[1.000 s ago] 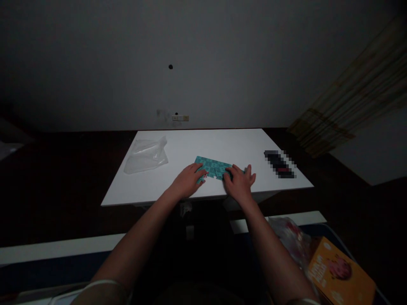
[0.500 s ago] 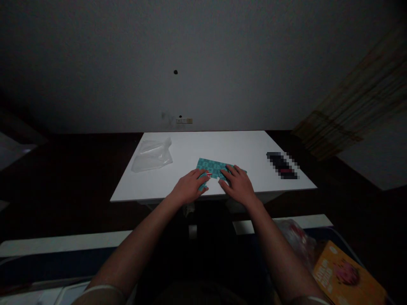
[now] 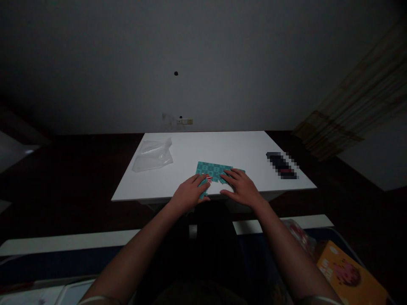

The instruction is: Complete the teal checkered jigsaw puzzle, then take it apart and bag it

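Observation:
A teal, checkered jigsaw puzzle section lies flat near the front edge of the white table. Its lower edge is jagged, and a red-and-white patch shows toward its left side. My left hand rests over the lower left part, fingers stretched out and thumb apart at the table's front edge. On the right part lie the spread fingers of my right hand, with the thumb pointing inward. Both hands touch the puzzle from above and cover some of it.
A clear plastic bag lies at the table's left. At the right is a dark, pixelated object. Beside my right arm sit an orange box and a clear bag with red contents. A wall rises behind the table.
The puzzle section and both hands have slid slightly toward me and the table's front edge. My right thumb sits a little further from the puzzle's jagged edge.

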Motion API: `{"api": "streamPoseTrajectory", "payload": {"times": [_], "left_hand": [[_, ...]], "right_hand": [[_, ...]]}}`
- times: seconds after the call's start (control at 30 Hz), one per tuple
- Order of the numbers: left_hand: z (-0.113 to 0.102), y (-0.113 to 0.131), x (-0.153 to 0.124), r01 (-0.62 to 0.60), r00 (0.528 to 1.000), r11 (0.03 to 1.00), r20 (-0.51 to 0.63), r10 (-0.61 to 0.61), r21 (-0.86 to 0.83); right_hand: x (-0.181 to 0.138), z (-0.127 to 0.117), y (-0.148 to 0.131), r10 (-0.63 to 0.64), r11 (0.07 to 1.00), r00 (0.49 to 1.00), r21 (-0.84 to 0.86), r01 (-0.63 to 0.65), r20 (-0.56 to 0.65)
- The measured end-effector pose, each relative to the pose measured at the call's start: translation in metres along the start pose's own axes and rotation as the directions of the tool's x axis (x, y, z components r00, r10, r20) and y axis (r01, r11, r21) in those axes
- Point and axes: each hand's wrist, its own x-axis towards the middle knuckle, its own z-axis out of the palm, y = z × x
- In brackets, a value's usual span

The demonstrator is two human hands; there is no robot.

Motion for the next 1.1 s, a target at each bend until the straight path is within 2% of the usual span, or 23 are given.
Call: {"api": "streamPoseTrajectory", "payload": {"times": [0.33, 0.57, 0.77, 0.93, 1.1], "left_hand": [[-0.003, 0.011, -0.013, -0.055, 0.997, 0.998, -0.044, 0.056, 0.022], [-0.008, 0.010, -0.015, -0.069, 0.998, 0.996, 0.003, 0.069, -0.052], [-0.023, -0.005, -0.012, -0.023, 0.997, 0.987, 0.073, 0.035, -0.160], [-0.025, -0.015, -0.008, -0.060, 0.998, 0.949, -0.025, 0.055, -0.310], [-0.023, -0.013, 0.001, -0.070, 0.994, 0.937, -0.103, 0.036, -0.342]], "right_hand": [[-0.007, -0.005, 0.007, -0.028, 0.993, 0.999, 0.113, 0.024, 0.041], [-0.014, -0.002, 0.013, -0.073, 0.989, 0.997, 0.130, 0.073, -0.003], [-0.016, -0.001, 0.015, -0.083, 0.986, 0.997, 0.143, 0.083, -0.010], [-0.015, -0.001, 0.014, -0.073, 0.986, 0.997, 0.150, 0.075, -0.016], [-0.014, -0.002, 0.013, -0.058, 0.987, 0.998, 0.147, 0.058, -0.007]]}}
